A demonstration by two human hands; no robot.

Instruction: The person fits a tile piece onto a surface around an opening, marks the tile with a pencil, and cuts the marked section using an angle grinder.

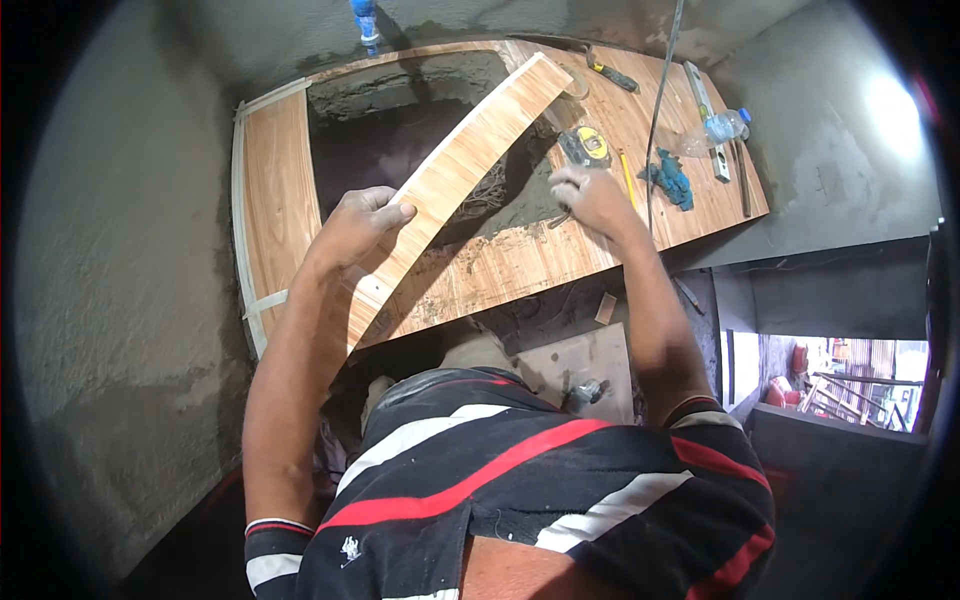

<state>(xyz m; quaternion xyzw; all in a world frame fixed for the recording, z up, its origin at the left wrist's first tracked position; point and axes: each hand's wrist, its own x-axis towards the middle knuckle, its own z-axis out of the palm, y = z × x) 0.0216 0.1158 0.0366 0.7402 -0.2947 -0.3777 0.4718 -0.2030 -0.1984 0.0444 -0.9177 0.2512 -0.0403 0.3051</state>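
Note:
A long, narrow wood-grain plank (480, 140) slants across the opening in the countertop, its far end near the back edge. My left hand (365, 228) grips its left edge, the thumb on top. Over the front right rim of the opening, my right hand (594, 205) is closed with curled fingers; what they hold, if anything, I cannot make out. Just beyond that hand lies a yellow and black tape measure (592, 146). Beside it on the right are a yellow pencil (628, 178) and a crumpled teal cloth (672, 182). The plank hides part of the opening.
Wood-grain surfacing (275, 160) surrounds the mortar-rimmed opening (370, 150). At the right lie a level (708, 115), a plastic bottle (724, 126) and a dark rod (742, 178). A black-handled tool (612, 74) lies behind. A dark cable (662, 100) hangs across; a blue pipe fitting (366, 25) juts out.

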